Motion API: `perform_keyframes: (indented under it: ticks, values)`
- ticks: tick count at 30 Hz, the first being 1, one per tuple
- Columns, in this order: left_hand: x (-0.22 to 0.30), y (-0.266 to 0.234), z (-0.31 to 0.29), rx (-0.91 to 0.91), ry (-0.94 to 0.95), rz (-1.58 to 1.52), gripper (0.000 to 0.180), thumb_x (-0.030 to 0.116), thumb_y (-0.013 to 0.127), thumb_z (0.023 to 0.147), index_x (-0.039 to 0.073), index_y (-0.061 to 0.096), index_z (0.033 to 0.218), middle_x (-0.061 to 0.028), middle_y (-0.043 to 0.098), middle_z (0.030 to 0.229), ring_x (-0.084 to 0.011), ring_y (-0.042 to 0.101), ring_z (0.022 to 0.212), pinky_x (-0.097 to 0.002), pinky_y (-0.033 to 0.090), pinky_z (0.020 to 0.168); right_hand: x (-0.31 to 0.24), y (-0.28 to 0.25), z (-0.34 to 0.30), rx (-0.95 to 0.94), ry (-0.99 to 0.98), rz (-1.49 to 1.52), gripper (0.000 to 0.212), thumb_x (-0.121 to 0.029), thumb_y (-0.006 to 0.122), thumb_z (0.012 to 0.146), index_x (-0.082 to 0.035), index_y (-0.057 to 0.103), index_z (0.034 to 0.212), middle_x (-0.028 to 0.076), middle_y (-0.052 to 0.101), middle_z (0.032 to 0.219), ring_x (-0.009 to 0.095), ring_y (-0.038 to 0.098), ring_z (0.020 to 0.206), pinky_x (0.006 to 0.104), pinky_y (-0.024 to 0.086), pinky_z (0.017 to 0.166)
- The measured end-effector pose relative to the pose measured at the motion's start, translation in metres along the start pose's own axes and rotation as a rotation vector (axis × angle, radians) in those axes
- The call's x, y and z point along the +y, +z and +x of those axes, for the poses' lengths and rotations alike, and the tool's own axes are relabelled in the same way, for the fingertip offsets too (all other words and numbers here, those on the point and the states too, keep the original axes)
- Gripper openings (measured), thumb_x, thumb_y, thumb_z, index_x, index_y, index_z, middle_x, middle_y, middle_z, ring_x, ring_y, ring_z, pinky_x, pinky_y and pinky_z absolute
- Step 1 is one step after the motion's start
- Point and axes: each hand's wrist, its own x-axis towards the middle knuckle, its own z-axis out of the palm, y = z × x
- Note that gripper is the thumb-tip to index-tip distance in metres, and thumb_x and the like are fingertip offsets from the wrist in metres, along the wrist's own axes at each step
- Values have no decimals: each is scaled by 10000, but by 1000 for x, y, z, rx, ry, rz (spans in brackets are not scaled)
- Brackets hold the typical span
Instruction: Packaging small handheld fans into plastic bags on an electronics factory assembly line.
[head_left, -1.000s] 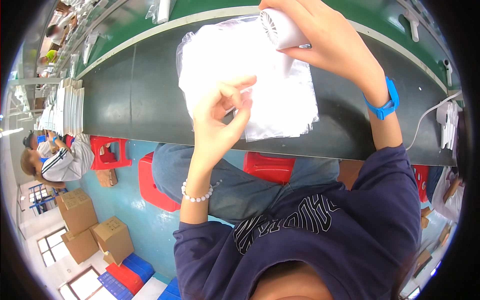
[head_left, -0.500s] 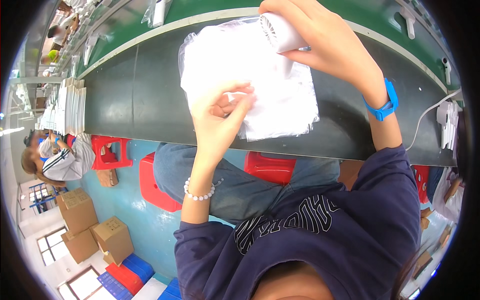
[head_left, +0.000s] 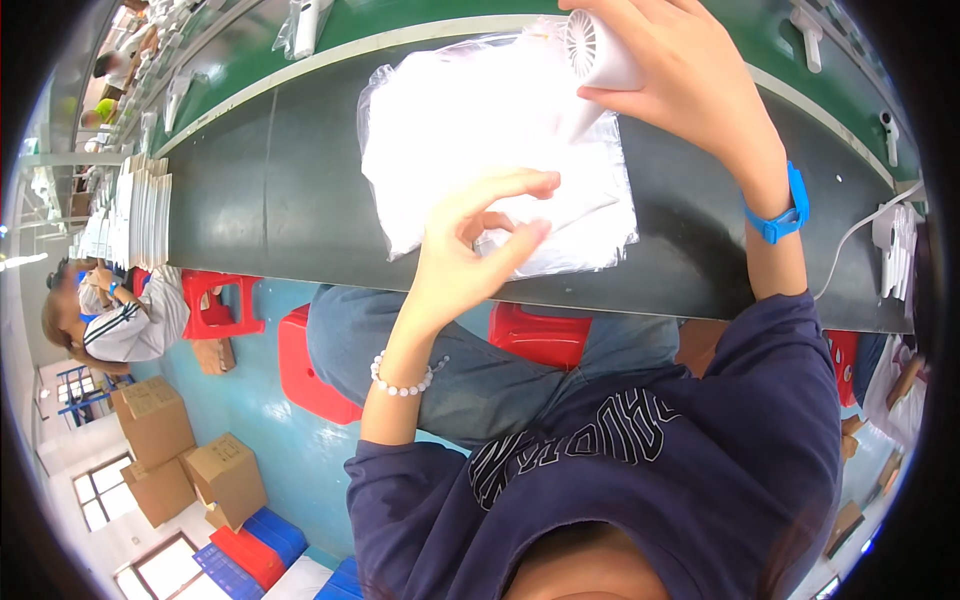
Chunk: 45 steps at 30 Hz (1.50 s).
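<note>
My right hand [head_left: 695, 85] grips a white handheld fan [head_left: 612, 62] by its head, above the far right part of a stack of clear plastic bags [head_left: 430, 120]. The fan's round grille faces left, and its pale handle slants down over the bags. Glare washes out much of the stack, so single bags are hard to make out there. Over the stack's near edge hovers my left hand [head_left: 470, 240], thumb and fingers apart in a curve with nothing held. Whether its fingertips touch the top bag, I cannot tell.
The stack lies on a dark bench [head_left: 225, 180]. Beyond runs a green conveyor [head_left: 400, 15] carrying a bagged fan [head_left: 306, 28] and another fan [head_left: 810, 40]. White flat pieces [head_left: 148, 215] stand stacked at left. A white cable [head_left: 840, 245] crosses the right end. A person [head_left: 130, 320] sits far left.
My right hand has moved right with the fan. My left hand has shifted right and slightly nearer, its thumb and fingers spreading wider.
</note>
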Motion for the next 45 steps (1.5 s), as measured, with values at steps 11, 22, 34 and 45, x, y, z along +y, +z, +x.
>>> perform_keyframes:
  ticks: [11, 22, 34, 45]
  values:
    - [-20, 2, 5, 119, 383, 776, 305, -51, 656, 722, 51, 703, 1006, -82, 684, 970, -180, 671, 790, -282, 520, 665, -1, -38, -3, 121, 29, -24, 599, -242, 807, 642, -57, 543, 1147, 82, 588, 937, 233, 587, 882, 314, 436, 829]
    - [-8, 14, 3, 45, 235, 461, 582, -95, 679, 742, 7, 532, 1296, -142, 523, 1259, -138, 638, 775, -243, 523, 669, -36, -54, -37, 115, 356, 375, 480, -119, 785, 751, -30, 570, 1171, 98, 654, 1112, 145, 636, 990, 261, 500, 803]
    - [-13, 20, 10, 16, 259, 339, 606, -128, 691, 732, -19, 526, 1305, -161, 481, 1298, -118, 655, 761, -235, 548, 675, -79, -8, -67, 273, 904, 916, 301, -220, 585, 946, -84, 499, 1200, 41, 603, 1011, 104, 597, 795, 231, 489, 598]
    - [0, 26, 2, -177, 120, -128, 706, -136, 683, 754, 3, 423, 1395, -140, 402, 1384, -149, 645, 836, -286, 543, 752, -86, -10, -88, 218, 1012, 1820, 414, -232, 470, 964, -57, 377, 1328, 103, 527, 1246, 221, 557, 1129, 363, 510, 863]
